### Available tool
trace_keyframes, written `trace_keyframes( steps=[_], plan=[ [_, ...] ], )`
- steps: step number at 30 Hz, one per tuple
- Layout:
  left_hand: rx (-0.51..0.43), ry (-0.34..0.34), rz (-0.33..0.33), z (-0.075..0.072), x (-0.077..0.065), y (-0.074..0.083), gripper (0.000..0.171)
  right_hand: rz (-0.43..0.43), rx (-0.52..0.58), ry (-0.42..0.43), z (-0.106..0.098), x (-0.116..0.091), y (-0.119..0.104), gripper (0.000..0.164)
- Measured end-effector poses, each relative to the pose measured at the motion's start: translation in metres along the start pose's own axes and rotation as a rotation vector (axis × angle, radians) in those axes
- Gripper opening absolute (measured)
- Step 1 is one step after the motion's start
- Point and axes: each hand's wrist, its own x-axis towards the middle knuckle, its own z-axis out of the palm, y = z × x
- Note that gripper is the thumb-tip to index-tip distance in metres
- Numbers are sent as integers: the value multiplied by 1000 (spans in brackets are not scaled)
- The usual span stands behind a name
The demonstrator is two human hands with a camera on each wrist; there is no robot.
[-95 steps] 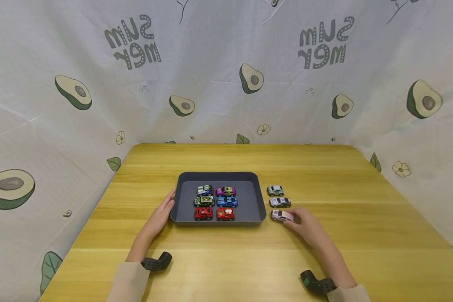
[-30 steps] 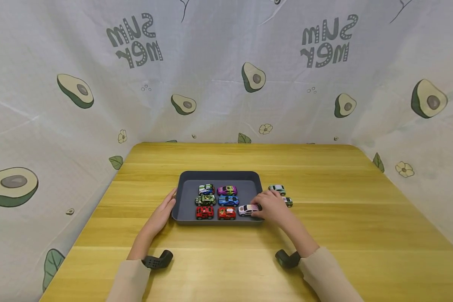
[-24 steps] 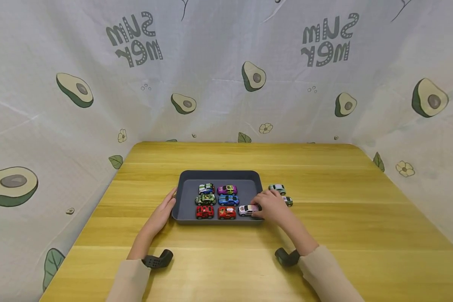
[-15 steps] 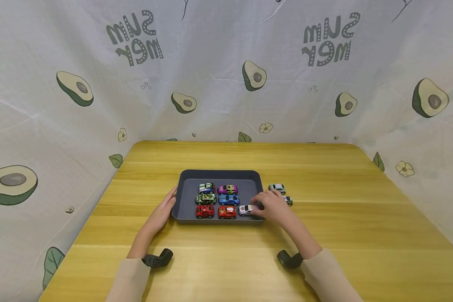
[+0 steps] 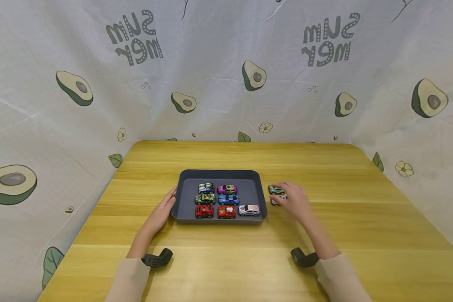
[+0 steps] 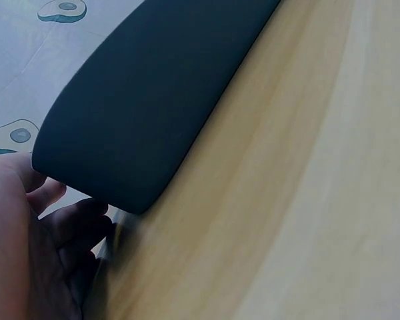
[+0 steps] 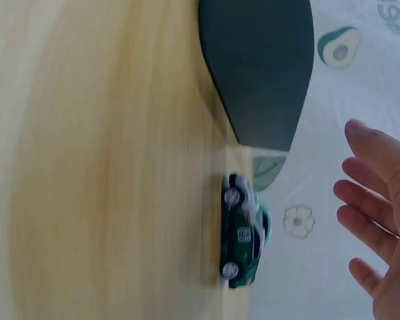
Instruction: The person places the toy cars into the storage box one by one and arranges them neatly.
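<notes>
In the head view a dark grey tray (image 5: 184, 216) holds several toy cars in rows. Among these, a white toy car (image 5: 249, 210) sits at its front right, beside a red toy car (image 5: 227, 212). My left hand (image 5: 161, 214) rests against the tray's left wall with fingers extended; the left wrist view has its fingers at the tray's corner. To the right of the tray, my right hand (image 5: 295, 202) hovers over two toy cars, a light green one (image 5: 275, 190) and a white and dark green one (image 7: 241, 233), partly covering them. Nothing is between its spread fingers.
Wooden tabletop (image 5: 219, 260) surrounds the tray. A pale cloth (image 5: 211, 50) with avocado prints hangs behind and at both sides. Also inside the tray are a blue toy car (image 5: 228, 200), a purple one (image 5: 227, 189) and a camouflage one (image 5: 205, 199).
My right hand has carried the white car from the table into the tray's front right and released it. It has since moved back right, over the two outside cars. The left hand stays put.
</notes>
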Motion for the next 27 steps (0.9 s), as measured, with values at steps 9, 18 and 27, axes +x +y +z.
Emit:
trace_keyframes(
  steps=[9, 18, 27],
  plan=[
    [-4, -3, -9, 0, -1, 0, 52, 114, 1, -105, -5, -3, 23, 41],
    [-11, -14, -27, -1, -3, 5, 52, 155, -13, -233, 1, -2, 35, 35],
    [-15, -19, -35, -3, -21, 39, 49, 112, -31, -258, 9, -2, 43, 35]
  ],
)
